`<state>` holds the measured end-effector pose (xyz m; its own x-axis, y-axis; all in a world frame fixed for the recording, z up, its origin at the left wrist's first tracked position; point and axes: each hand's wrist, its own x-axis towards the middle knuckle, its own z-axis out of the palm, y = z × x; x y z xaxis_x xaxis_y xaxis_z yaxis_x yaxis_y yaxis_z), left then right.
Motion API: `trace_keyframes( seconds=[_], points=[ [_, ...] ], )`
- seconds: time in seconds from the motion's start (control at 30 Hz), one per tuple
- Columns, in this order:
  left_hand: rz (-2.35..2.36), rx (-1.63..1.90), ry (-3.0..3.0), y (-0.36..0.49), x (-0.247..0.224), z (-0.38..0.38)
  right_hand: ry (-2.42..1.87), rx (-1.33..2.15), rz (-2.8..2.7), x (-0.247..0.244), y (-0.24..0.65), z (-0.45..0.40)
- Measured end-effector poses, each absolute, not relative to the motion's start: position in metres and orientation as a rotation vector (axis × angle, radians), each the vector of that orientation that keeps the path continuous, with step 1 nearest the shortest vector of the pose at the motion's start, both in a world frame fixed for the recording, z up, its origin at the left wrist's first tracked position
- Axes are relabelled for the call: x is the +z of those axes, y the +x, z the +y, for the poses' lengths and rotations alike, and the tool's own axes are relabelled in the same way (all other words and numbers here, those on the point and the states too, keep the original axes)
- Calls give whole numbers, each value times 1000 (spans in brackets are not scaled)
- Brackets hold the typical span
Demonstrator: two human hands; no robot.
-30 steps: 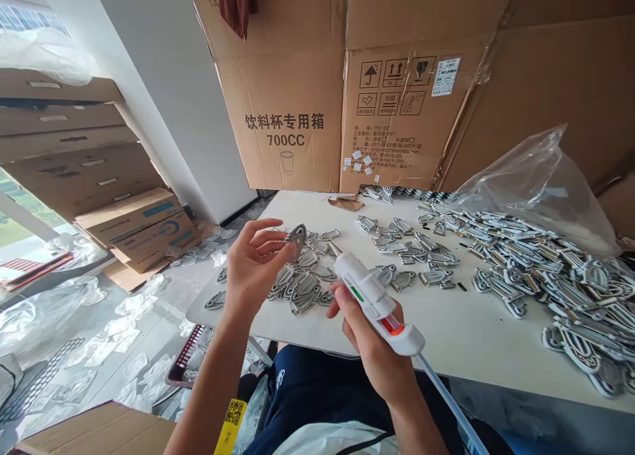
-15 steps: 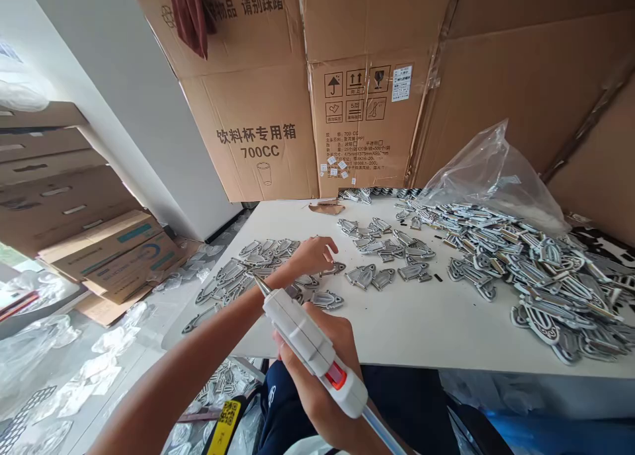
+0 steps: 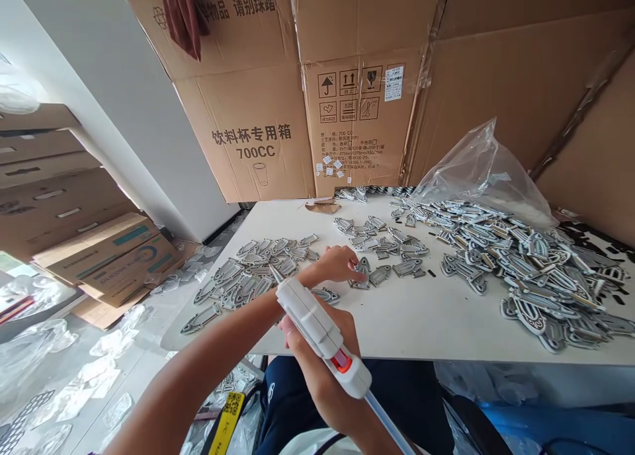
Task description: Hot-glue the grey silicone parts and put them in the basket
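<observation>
A white glue gun (image 3: 317, 329) with a red trigger part and a clear stick at its rear is held in my right hand (image 3: 322, 369), its metal nozzle pointing up and left. My left hand (image 3: 340, 264) reaches over the white table, fingers curled round a small grey fish-shaped piece (image 3: 362, 274) at its fingertips. Similar grey pieces (image 3: 238, 280) lie spread to the left of this hand, partly behind my forearm. Just to its right rests another piece (image 3: 380, 275), and a loose group (image 3: 387, 242) lies farther back.
A large heap of grey pieces (image 3: 546, 276) covers the table's right side, with a clear plastic bag (image 3: 481, 170) behind it. Cardboard (image 3: 258, 98) walls off the back. Flattened boxes (image 3: 109, 256) and plastic wrappers lie on the floor at left.
My left hand has moved right and its fingers have closed on a piece. The glue gun in my right hand has shifted slightly right, and the view has turned a little.
</observation>
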<state>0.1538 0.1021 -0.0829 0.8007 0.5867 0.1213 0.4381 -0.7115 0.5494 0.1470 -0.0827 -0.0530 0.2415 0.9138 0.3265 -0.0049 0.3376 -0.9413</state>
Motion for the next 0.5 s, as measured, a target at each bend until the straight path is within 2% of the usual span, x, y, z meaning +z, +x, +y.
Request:
trace_keyframes(
  seconds=[0.27,0.5],
  points=[
    [728,567,2164,130,-65,97,-1004,864,-1065,-56,150,-83],
    [731,726,1661,67,-45,74,-975,860,-1011,-49,160,-81]
  ],
)
